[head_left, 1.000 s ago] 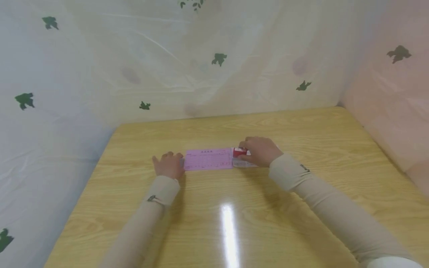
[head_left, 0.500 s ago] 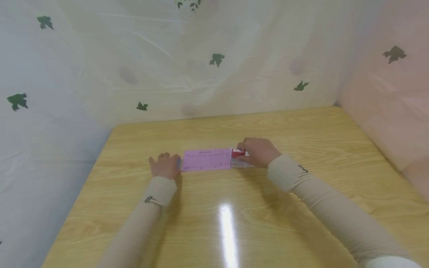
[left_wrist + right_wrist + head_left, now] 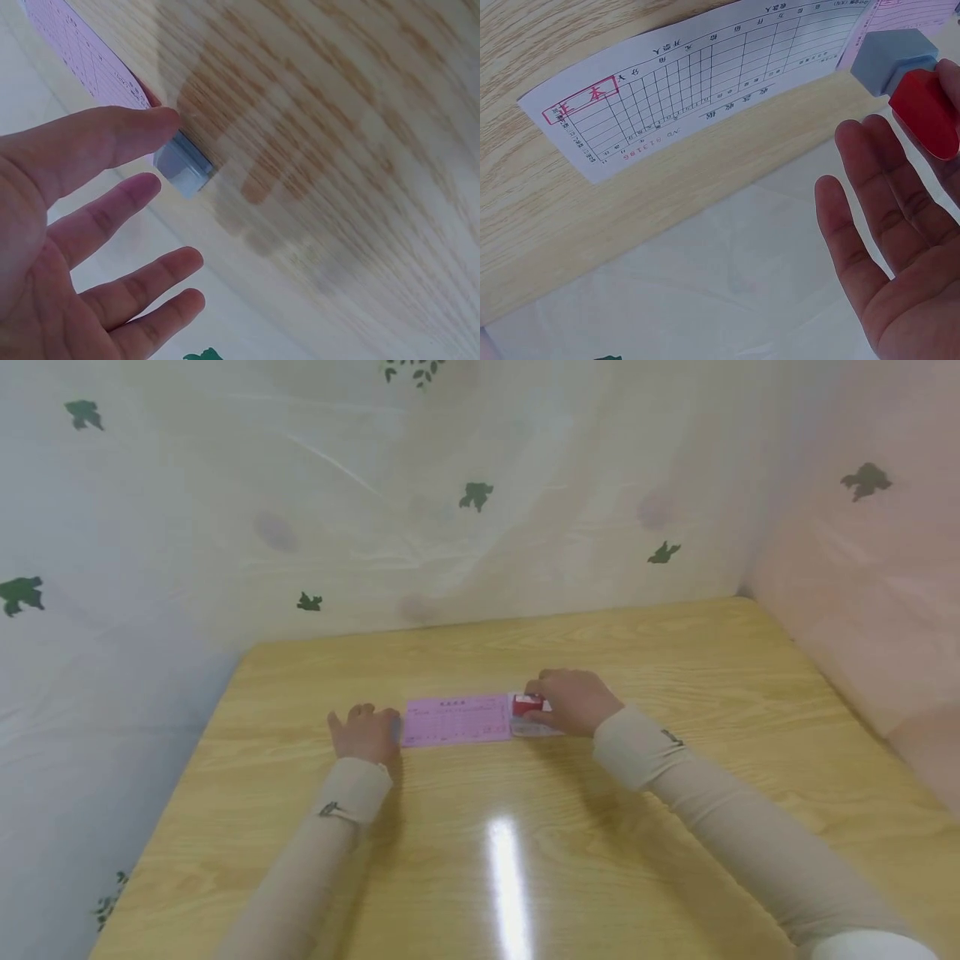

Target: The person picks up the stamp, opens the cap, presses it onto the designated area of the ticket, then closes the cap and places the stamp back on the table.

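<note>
Right wrist: right hand (image 3: 907, 255) pinches red-and-grey stamp (image 3: 913, 86).

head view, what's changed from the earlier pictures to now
The scene sits slightly farther left in frame, so the camera likely turned. The left hand, with the grey block at its thumb, seems to have edged left from the pink form. Nothing was visibly grasped or let go; the right hand still holds the red-handled stamp by the white receipt.
</note>
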Tool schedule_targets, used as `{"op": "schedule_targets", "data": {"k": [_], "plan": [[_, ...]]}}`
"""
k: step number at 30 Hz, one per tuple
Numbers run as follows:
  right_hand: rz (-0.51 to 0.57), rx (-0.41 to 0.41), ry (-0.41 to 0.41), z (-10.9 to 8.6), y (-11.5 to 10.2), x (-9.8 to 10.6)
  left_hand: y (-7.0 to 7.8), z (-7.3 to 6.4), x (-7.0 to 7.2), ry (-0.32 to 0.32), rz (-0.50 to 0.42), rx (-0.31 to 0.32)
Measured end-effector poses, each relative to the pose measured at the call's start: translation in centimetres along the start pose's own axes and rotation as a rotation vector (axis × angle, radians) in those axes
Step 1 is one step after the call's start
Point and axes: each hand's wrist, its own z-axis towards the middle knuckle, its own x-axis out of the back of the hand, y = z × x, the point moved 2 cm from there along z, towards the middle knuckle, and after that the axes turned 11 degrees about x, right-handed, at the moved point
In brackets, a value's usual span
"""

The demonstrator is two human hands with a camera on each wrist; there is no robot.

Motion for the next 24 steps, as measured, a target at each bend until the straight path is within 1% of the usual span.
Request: {"op": "schedule_targets", "data": {"k": [9, 17, 24], "plan": [[-0.020, 0.004, 0.010, -0.2, -0.2, -0.2, -0.1, -0.4, 0.2, 0.001, -0.011, -0.004], [-0.024, -0.005, 0.022, -0.7, -0.5, -0.1, -0.1, -0.2, 0.3, -0.030, 0.005, -0.016], [-0.025, 0.005, 0.034, -1.1, -0.7, -0.2, -0.3, -0.4, 0.2, -0.008, -0.001, -0.015]]}}
